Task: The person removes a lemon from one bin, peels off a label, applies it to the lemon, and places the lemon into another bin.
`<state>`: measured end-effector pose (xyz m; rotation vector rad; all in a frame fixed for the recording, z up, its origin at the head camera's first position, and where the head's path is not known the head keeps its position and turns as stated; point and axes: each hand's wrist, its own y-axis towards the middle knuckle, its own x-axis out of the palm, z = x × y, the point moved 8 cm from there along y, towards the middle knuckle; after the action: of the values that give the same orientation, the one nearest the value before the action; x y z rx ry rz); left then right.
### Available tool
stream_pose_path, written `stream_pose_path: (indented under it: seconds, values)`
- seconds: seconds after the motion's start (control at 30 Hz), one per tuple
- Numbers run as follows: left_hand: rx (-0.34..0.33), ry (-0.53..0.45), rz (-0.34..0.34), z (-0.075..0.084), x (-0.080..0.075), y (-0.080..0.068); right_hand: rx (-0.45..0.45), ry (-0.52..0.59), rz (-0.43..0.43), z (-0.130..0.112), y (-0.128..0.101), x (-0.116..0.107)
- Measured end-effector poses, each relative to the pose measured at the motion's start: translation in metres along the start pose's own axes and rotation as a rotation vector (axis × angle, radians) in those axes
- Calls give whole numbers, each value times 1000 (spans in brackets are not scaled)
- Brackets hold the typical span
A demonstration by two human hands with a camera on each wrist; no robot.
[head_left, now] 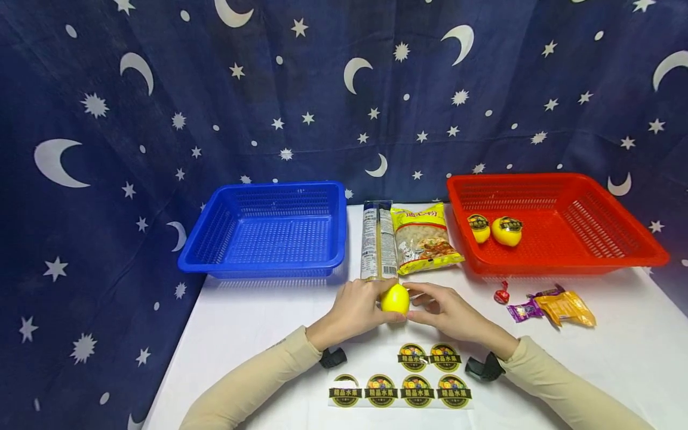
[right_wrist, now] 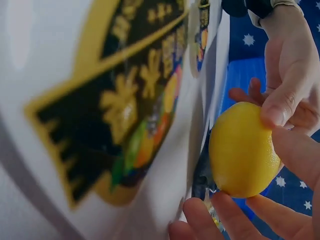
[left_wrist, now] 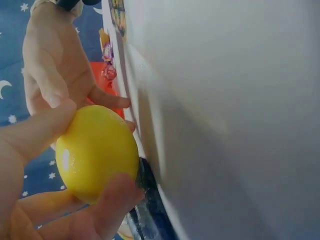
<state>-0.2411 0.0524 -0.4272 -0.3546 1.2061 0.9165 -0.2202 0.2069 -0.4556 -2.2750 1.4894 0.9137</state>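
A plain yellow lemon (head_left: 395, 300) is held just above the white table, between both hands. My left hand (head_left: 356, 307) grips it from the left, thumb and fingers on opposite sides, as the left wrist view shows. From the right, my right hand (head_left: 450, 310) has its thumb and fingertips against the lemon (right_wrist: 244, 150). No sticker shows on the visible skin of this fruit. Below the hands lies a sheet of round black-and-gold fruit stickers (head_left: 381, 391). Two lemons (head_left: 507, 232) bearing such stickers sit in the red basket (head_left: 559, 266).
A blue basket (head_left: 263, 269) stands at the back left. Between the baskets lie a long noodle-like packet (head_left: 378, 239) and a yellow food bag (head_left: 427, 239). At right are a red candy (head_left: 501, 294), purple candies (head_left: 525, 310) and an orange packet (head_left: 567, 307). A starry curtain (head_left: 322, 89) hangs behind.
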Motion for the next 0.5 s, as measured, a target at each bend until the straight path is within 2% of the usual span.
stream_pose_path:
  seconds: [0.23,0.5]
  values:
    - [-20,-41,-51,1,10,-5,-32,-71,11,-3,0,3]
    - [-20,0,-86,0,9,-5,-16,-127,-19,-1,3,5]
